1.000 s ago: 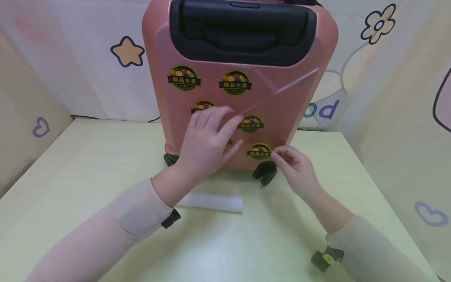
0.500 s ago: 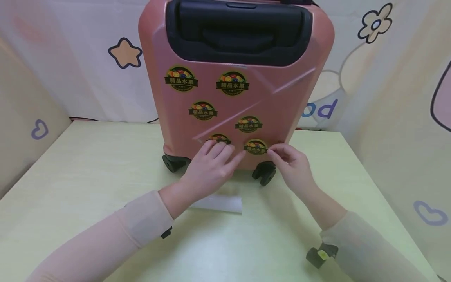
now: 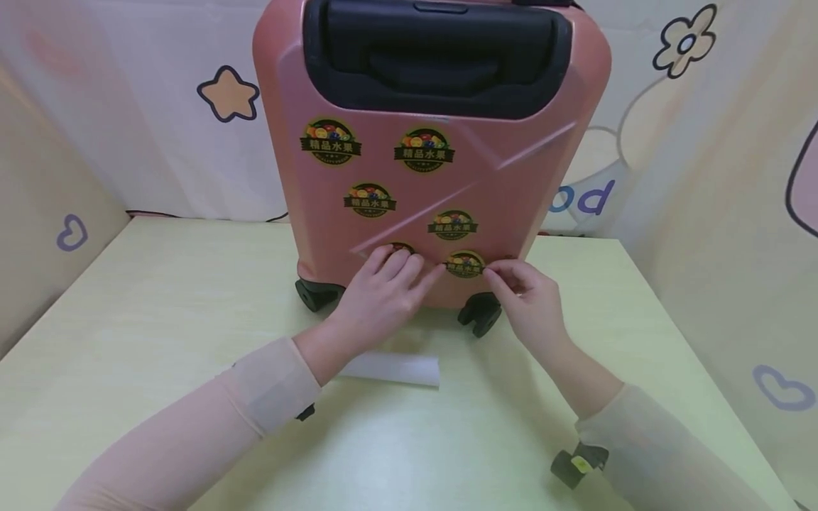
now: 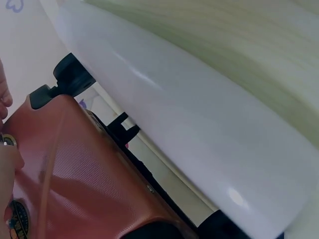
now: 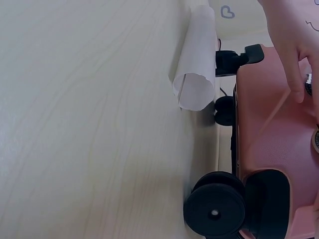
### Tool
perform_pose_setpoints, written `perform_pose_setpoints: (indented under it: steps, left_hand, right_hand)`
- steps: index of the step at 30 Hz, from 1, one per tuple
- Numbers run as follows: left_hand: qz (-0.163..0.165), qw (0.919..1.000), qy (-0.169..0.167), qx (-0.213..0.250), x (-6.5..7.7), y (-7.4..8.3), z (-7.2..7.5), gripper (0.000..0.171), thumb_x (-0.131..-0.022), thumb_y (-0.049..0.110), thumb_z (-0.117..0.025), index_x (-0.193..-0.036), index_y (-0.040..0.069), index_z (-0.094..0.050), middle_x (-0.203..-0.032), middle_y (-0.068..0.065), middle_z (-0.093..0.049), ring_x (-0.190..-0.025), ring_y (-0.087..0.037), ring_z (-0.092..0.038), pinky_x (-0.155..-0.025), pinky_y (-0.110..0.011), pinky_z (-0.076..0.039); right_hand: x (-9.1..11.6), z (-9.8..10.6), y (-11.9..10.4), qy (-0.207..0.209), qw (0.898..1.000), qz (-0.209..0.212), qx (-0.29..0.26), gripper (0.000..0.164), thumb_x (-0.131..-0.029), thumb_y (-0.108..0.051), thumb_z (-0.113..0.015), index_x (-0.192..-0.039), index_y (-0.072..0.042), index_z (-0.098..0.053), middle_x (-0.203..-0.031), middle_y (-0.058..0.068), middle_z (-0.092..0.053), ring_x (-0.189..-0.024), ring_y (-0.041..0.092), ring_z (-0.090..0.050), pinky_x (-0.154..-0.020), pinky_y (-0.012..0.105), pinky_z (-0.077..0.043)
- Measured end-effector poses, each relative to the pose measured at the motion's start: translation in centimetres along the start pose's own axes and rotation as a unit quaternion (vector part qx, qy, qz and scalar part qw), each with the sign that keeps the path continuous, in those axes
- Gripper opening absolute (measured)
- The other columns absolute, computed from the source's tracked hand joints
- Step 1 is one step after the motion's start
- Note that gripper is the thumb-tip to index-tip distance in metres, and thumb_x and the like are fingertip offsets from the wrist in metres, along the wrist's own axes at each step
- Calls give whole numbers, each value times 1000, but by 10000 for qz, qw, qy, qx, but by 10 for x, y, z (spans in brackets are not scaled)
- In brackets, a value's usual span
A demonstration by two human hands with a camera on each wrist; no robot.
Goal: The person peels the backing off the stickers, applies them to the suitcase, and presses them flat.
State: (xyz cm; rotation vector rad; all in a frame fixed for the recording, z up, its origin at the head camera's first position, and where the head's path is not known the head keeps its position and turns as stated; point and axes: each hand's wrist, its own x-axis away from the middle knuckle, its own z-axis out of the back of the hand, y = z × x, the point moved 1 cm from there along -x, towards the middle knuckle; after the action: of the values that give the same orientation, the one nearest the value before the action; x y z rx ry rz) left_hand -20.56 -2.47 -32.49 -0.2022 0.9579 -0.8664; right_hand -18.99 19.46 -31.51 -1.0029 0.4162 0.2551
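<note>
A pink suitcase [image 3: 486,191] stands upright on the table, with several round fruit stickers on its front. My right hand [image 3: 530,301] pinches the right edge of the lower right sticker [image 3: 465,264] between thumb and fingertips. From the left, my left hand [image 3: 383,291] reaches to the suitcase's lower front, its thumb tip at that sticker's left edge. Its other fingers lie over another sticker [image 3: 401,248], mostly hidden beneath them. In the right wrist view the left hand [image 5: 294,50] has its fingers spread loosely against the pink shell.
A rolled white sheet [image 3: 396,369] lies on the table [image 3: 447,440] in front of the suitcase, partly behind the left wrist. Black wheels [image 3: 481,314] support the suitcase at its bottom corners. Printed cloth walls [image 3: 140,128] surround the table at the back and sides.
My left hand has come down from the middle of the suitcase to the lower sticker's left side, uncovering a middle sticker. The right hand keeps its pinch, with the sticker shifted slightly up and left.
</note>
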Motion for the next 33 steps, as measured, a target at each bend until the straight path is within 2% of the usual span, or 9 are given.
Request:
perform_pose_setpoints:
  steps: [3,6,8,11,14,20,24,28,33]
  left_hand:
    - [-168,9998,52,-98,-1,0,0,32,-95,7,-46,-121,14,-63,-106,-7,-53,-100,-24,-47,-91,-38,-37]
    - [-265,9990,51,-348,-4,-1,0,36,-95,13,-48,-131,13,-55,-126,-9,-49,-116,-25,-42,-99,-42,-32]
    - [-251,9985,-44,-483,-6,-2,0,43,-95,18,-49,-138,14,-47,-140,-10,-39,-129,-26,-33,-104,-45,-26]
    - [-289,9976,-298,-546,-8,-6,0,50,-94,22,-50,-143,15,-39,-150,-10,-27,-138,-26,-20,-110,-48,-15]
    - [-416,9963,-527,-543,-7,-12,0,51,-95,20,-50,-144,17,-37,-151,-8,-26,-140,-25,-17,-111,-47,-11]
    - [-601,9932,-702,-708,-4,-18,-4,56,-96,17,-49,-147,21,-29,-152,-5,-22,-140,-23,-15,-111,-47,-11]
    - [-643,9928,-834,-566,-2,-18,-7,60,-95,19,-51,-149,24,-23,-153,-7,-18,-141,-25,-10,-111,-49,-8]
    - [-690,9939,-721,-478,0,-17,-8,58,-95,15,-50,-148,27,-27,-152,-8,-19,-141,-28,-12,-110,-50,-9]
    - [-713,9941,-529,-616,1,-18,-10,53,-97,20,-47,-147,22,-30,-152,-5,-24,-140,-25,-16,-110,-48,-12]
  right_hand:
    - [0,-1,0,71,9999,14,115,17,-89,-16,-64,-96,-1,-69,-82,11,-66,-70,14,-54,-62,15,-46]
    - [0,-1,2,129,9998,15,164,16,-89,-15,-64,-96,-1,-69,-81,11,-66,-69,14,-54,-61,14,-46]
    - [0,-1,2,162,9997,38,174,16,-89,-14,-64,-96,-1,-69,-82,10,-66,-69,14,-54,-61,14,-46]
    - [-1,-2,3,179,9997,89,145,15,-89,-13,-64,-95,-1,-69,-82,11,-66,-68,14,-55,-62,14,-46]
    - [-1,-3,3,181,9997,114,116,16,-89,-14,-64,-96,-1,-69,-83,11,-67,-68,13,-55,-62,14,-46]
    - [-1,-4,5,193,9996,135,176,15,-88,-13,-65,-96,-1,-69,-84,9,-67,-68,13,-56,-62,15,-47]
    - [-1,-4,5,181,9996,132,176,15,-88,-13,-65,-97,-1,-69,-84,9,-67,-68,14,-55,-62,15,-47]
    - [-1,-4,5,166,9997,109,175,16,-88,-15,-65,-97,-1,-68,-85,9,-67,-69,15,-56,-62,16,-47]
    - [-2,-4,3,159,9996,50,232,17,-89,-15,-65,-98,-2,-68,-86,8,-67,-70,16,-55,-62,15,-47]
